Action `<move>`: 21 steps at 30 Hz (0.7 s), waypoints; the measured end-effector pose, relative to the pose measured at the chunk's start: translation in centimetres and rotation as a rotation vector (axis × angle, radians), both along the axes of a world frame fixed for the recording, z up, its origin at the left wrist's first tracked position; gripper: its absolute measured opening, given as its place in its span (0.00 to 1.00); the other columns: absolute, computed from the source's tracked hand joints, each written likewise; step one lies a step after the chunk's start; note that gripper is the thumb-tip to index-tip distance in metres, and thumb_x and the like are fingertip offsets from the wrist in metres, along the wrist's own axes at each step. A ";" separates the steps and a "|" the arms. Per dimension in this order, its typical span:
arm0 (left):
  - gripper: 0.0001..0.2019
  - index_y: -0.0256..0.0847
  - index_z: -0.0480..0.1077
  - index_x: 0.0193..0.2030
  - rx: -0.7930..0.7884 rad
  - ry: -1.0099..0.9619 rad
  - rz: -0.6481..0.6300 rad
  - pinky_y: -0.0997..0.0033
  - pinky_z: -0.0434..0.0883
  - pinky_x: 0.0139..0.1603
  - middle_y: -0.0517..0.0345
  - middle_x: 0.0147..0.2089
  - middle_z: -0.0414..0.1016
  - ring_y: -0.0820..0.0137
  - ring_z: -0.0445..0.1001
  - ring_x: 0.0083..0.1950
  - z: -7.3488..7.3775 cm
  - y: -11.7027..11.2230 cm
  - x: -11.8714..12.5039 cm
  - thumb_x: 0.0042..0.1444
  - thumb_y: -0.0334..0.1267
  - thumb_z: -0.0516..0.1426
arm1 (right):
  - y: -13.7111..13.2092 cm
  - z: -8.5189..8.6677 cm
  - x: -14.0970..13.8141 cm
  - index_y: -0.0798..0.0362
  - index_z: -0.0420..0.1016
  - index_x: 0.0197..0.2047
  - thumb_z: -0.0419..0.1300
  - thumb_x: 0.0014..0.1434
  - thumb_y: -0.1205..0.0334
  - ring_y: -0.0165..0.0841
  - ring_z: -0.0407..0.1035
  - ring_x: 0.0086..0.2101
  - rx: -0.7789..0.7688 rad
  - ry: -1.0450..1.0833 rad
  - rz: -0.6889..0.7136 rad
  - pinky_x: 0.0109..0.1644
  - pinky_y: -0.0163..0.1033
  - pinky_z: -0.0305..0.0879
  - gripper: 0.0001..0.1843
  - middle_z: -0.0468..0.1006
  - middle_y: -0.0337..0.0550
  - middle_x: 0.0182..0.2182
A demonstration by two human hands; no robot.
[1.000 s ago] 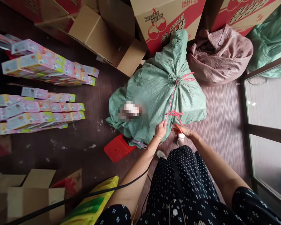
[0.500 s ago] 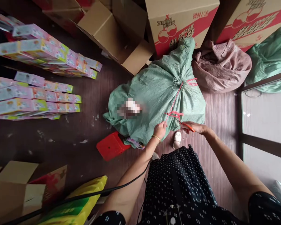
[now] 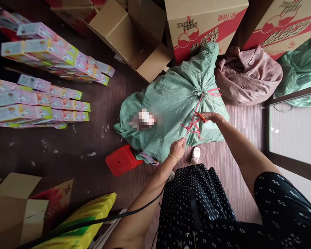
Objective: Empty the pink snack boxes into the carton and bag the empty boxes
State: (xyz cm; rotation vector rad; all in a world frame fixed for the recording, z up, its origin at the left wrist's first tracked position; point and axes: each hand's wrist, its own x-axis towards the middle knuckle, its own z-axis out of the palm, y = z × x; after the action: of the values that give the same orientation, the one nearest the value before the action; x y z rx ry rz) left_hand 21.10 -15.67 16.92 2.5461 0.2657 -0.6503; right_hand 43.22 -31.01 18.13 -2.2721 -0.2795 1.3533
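A bulging green woven sack lies in front of me, its gathered neck tied with pink string. My left hand is closed on the lower end of that string, pulling it taut toward me. In my right hand are scissors with orange handles, their tips beside the taut string between the neck and a loose tangle of the same string. Whether the blades touch the string I cannot tell. Part of the sack's left side is blurred out.
Stacks of small pink and yellow boxes stand at the left. An open carton and a printed carton are behind the sack. A red stool sits at its lower left, a pinkish sack at its right.
My right hand has moved up and away from me with the scissors, from below the string tangle to beside the taut string. My left hand keeps hold of the string.
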 end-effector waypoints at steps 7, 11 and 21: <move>0.17 0.37 0.78 0.48 0.000 -0.018 -0.003 0.68 0.66 0.43 0.46 0.46 0.85 0.63 0.82 0.46 1.9 0.3 -0.6 0.75 0.33 0.46 | 0.4 0.1 -0.7 0.57 0.75 0.28 0.54 0.72 0.34 0.28 0.62 0.22 -0.002 -0.127 -0.010 0.33 0.34 0.62 0.35 0.64 0.39 0.15; 0.17 0.38 0.78 0.48 0.009 -0.030 -0.059 0.67 0.64 0.42 0.46 0.44 0.85 0.62 0.81 0.44 3.1 0.5 -0.7 0.75 0.35 0.47 | -0.1 0.4 -0.3 0.57 0.76 0.30 0.50 0.70 0.27 0.29 0.62 0.23 0.110 -0.018 0.006 0.33 0.35 0.64 0.40 0.66 0.39 0.18; 0.16 0.42 0.75 0.40 -0.127 -0.089 -0.083 0.66 0.65 0.42 0.49 0.40 0.83 0.62 0.80 0.42 2.9 -0.1 -1.9 0.73 0.38 0.47 | 1.2 0.5 1.9 0.58 0.74 0.26 0.51 0.68 0.25 0.26 0.59 0.20 0.060 -0.079 0.099 0.29 0.34 0.59 0.43 0.66 0.40 0.17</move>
State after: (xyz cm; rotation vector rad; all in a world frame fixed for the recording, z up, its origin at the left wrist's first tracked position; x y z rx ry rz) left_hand 19.25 -15.75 19.86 2.4669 0.0856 -0.5644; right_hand 45.12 -29.79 18.67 -2.2918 -0.4582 1.2873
